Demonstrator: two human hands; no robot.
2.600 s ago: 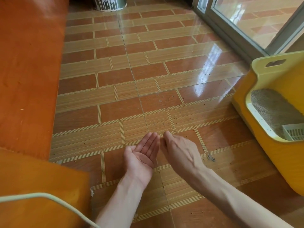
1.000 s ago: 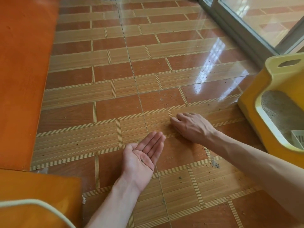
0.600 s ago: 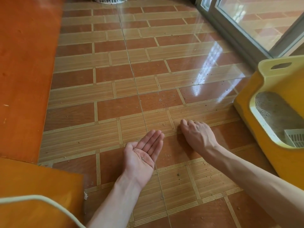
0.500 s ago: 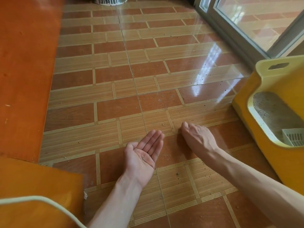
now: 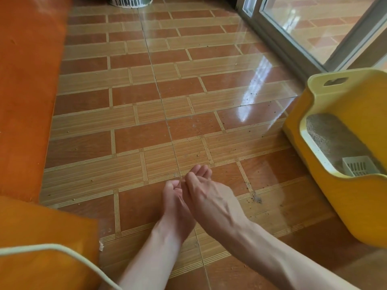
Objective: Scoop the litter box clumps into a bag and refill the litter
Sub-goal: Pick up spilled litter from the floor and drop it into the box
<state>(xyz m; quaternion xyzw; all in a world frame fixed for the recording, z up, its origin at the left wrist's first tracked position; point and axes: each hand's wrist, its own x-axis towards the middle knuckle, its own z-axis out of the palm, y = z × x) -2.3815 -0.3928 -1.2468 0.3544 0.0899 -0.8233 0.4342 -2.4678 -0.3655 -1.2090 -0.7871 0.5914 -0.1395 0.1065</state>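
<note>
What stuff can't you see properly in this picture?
- Head view: the left hand's palm, and anything in it, is covered by the right hand.
- The litter box is cut off by the right edge, so most of its inside is unseen.
- The scoop shows only partly behind the box rim.
- The specks on the floor are too small to identify.
- No bag is visible.

My left hand point(image 5: 176, 203) and right hand point(image 5: 211, 197) are bare, without rings or gloves. Both forearms are uncovered, entering from about six o'clock. Veins stand out on my right hand.
</note>
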